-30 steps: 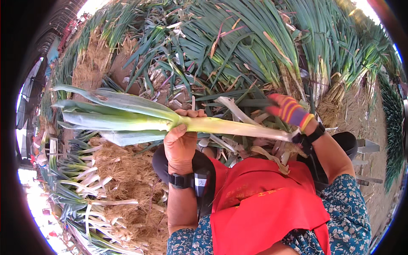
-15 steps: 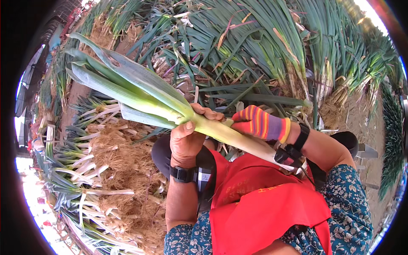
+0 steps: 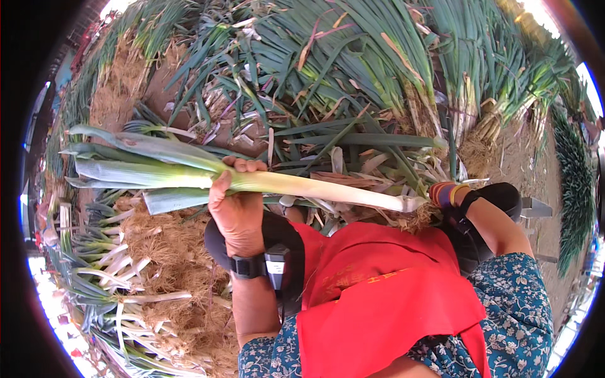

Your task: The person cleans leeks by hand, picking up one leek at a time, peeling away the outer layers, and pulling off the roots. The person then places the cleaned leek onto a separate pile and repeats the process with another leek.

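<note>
Right hand point(image 3: 444, 193) has moved down the leek point(image 3: 271, 181) to its root end — grip unclear. Left hand point(image 3: 237, 213) clasps it; shank point(image 3: 343, 191) looks bare, roots point(image 3: 420, 221) apparently remain.

The leek point(image 3: 334, 189) lies crosswise before the apron point(image 3: 384, 302), in the fingers point(image 3: 247, 166) of the left hand point(image 3: 238, 214), leaves leftward, root end near the right hand point(image 3: 446, 194); whether those touch is hard to tell. Left of the person, a leek heap point(image 3: 161, 252) lies roots inward. Beyond the held leek come loose leaves point(image 3: 338, 160), then a broader pile point(image 3: 353, 63).
</note>
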A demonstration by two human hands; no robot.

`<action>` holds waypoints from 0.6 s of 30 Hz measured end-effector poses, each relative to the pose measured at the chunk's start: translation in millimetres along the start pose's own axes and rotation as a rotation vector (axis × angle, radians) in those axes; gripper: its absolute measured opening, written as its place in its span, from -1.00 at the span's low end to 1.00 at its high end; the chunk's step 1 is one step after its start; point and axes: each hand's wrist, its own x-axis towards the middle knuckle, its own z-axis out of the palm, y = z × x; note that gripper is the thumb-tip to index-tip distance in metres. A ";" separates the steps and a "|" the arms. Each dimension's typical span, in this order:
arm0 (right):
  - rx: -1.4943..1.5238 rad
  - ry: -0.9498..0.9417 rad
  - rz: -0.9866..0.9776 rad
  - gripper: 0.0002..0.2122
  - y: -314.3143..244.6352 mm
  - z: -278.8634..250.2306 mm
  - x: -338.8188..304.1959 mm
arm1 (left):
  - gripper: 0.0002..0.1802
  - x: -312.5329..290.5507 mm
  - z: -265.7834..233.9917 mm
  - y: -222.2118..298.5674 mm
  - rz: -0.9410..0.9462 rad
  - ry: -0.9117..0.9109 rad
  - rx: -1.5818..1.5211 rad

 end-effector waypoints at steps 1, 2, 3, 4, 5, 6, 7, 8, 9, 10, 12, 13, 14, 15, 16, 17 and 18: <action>-0.068 0.084 -0.040 -0.79 1.4 2.4 -5.7 | -0.68 0.0 2.3 0.3 0.012 0.045 0.030; 0.062 0.082 0.100 -0.75 13.2 -3.7 -12.1 | -0.70 3.9 5.5 1.3 0.034 0.059 0.067; 0.186 0.080 0.197 -0.71 -32.6 -67.8 -14.9 | -0.71 -0.4 -6.1 14.2 0.064 0.118 0.097; 0.681 0.291 0.096 -0.61 -46.1 -91.6 -26.0 | -0.72 3.3 -7.4 20.2 0.075 0.143 0.111; 1.154 0.458 -0.097 -0.50 -58.2 -112.5 -36.1 | -0.73 8.2 -6.2 22.3 0.081 0.124 0.115; 1.327 0.473 -0.262 -0.50 -78.1 -136.0 -43.4 | -0.74 10.0 -9.8 28.6 0.073 0.157 0.110; 1.494 0.484 -0.430 -0.49 -97.2 -152.5 -49.9 | -0.74 13.1 -10.4 33.9 0.084 0.145 0.135; 1.493 0.498 -0.438 -0.49 -110.9 -158.9 -54.5 | -0.75 15.8 -7.6 38.7 0.093 0.128 0.159; 1.544 0.458 -0.503 -0.52 -121.5 -160.7 -54.8 | -0.75 20.0 -9.8 41.5 0.095 0.118 0.165; 1.594 0.412 -0.574 -0.55 -130.0 -164.7 -53.6 | -0.75 21.9 -9.7 45.8 0.102 0.120 0.125; 1.648 0.286 -0.477 -0.58 -144.7 -180.3 -46.7 | -0.74 18.4 -1.4 47.4 0.121 0.122 0.099; 1.693 0.156 -0.365 -0.60 -152.3 -183.8 -40.6 | -0.78 13.8 8.4 36.6 0.139 0.107 0.123; 1.698 0.148 -0.383 -0.60 -158.8 -183.7 -34.7 | -0.80 10.1 15.8 25.0 0.157 0.093 0.146; 1.620 0.157 -0.401 -0.63 -167.5 -186.1 -28.8 | -0.82 9.5 15.8 17.0 0.180 0.020 0.127; 1.542 0.173 -0.412 -0.66 -172.5 -188.6 -23.9 | -0.88 12.8 13.2 12.9 0.114 0.058 0.077; 1.506 0.171 -0.481 -0.69 -170.0 -183.9 -16.9 | -0.88 14.2 11.1 11.6 0.073 0.076 0.019; 1.503 0.161 -0.494 -0.69 -166.5 -180.4 -13.6 | -0.84 16.5 9.1 12.5 0.033 0.099 -0.041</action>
